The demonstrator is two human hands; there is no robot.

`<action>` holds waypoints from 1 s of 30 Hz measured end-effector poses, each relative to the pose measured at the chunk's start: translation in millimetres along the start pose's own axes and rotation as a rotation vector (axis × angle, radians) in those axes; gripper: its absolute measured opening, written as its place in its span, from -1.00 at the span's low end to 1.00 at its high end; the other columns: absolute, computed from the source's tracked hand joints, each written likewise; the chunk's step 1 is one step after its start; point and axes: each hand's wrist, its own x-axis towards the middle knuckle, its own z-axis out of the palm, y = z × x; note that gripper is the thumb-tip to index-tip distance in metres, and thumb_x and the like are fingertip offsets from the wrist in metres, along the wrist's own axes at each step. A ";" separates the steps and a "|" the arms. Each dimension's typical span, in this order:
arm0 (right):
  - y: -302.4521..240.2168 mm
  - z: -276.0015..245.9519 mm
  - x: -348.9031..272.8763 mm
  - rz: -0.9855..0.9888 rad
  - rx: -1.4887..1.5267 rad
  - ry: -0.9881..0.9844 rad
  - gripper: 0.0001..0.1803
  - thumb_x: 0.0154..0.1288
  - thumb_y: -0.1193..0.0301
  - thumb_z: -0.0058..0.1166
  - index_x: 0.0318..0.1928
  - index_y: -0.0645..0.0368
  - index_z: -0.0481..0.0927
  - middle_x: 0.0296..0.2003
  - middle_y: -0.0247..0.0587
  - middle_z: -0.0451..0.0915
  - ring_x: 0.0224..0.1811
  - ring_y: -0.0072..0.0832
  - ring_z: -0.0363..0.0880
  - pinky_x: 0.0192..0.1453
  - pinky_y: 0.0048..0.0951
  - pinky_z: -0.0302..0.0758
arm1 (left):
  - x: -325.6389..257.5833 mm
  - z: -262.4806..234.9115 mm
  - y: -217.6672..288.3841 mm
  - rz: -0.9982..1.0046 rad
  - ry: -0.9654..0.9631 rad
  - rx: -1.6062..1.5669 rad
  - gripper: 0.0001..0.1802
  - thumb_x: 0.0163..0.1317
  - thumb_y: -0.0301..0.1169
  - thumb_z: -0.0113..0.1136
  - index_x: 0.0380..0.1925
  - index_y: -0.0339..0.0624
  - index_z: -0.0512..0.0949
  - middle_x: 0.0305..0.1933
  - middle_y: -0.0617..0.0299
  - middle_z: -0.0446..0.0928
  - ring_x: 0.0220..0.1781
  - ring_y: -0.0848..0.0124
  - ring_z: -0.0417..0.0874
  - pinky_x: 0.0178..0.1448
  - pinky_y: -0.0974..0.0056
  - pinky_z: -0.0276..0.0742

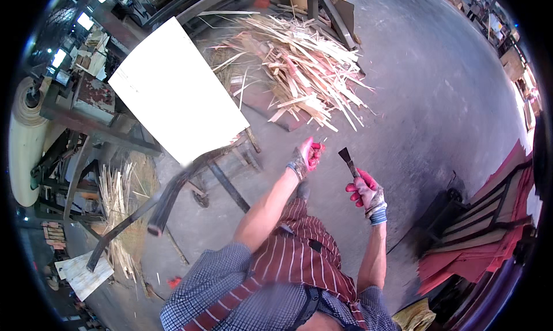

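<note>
My right hand (367, 193), in a pink-and-grey work glove with a blue cuff, grips a scraper (348, 160) by its handle. Its dark, flared blade points up and away from me. To the left of it, my left hand (310, 157) wears a matching soiled glove, with its fingers curled closed. A small pale sliver shows by those fingers, but what they hold is too small to make out. Both hands are in the air in front of my striped apron (299, 253), apart from each other.
A bright white sheet (178, 89) lies on a metal-framed stand at left. Beyond my hands, wood strips (305, 66) are heaped on the floor; more strips (117, 216) lie under the frame. At right stands a dark rack (489, 210) with red sheets. A large pale roll (26, 141) is far left.
</note>
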 end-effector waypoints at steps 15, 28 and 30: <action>-57.7 -101.1 145.0 0.038 0.138 -0.002 -0.48 0.49 0.19 -0.03 0.37 0.06 0.40 -0.36 -0.32 0.71 -0.59 -0.67 0.53 -0.60 -0.61 0.41 | 141.5 -4.7 119.9 0.109 0.173 -0.327 -0.57 0.30 -0.23 0.27 0.16 0.16 0.46 -0.15 0.23 0.70 -0.37 0.36 0.68 -0.58 0.36 0.38; -88.5 -187.4 297.9 0.138 0.185 0.032 -0.47 0.48 0.18 0.05 0.36 0.07 0.39 -0.37 -0.23 0.72 -0.63 -0.59 0.53 -0.62 -0.55 0.41 | 218.9 -113.5 188.7 0.211 0.567 -0.590 -0.73 0.32 -0.14 0.14 -0.46 -0.04 0.53 -0.53 0.29 0.55 -0.54 0.37 0.57 -0.51 0.33 0.39; -94.4 -182.6 319.0 0.149 0.199 0.061 -0.47 0.48 0.18 0.06 0.36 0.07 0.39 -0.38 -0.23 0.72 -0.64 -0.59 0.52 -0.63 -0.56 0.40 | 231.5 -161.2 221.0 0.217 0.268 -0.583 -0.77 0.30 -0.27 0.08 -0.51 -0.11 0.48 -0.52 0.19 0.55 -0.45 0.28 0.60 -0.30 0.21 0.49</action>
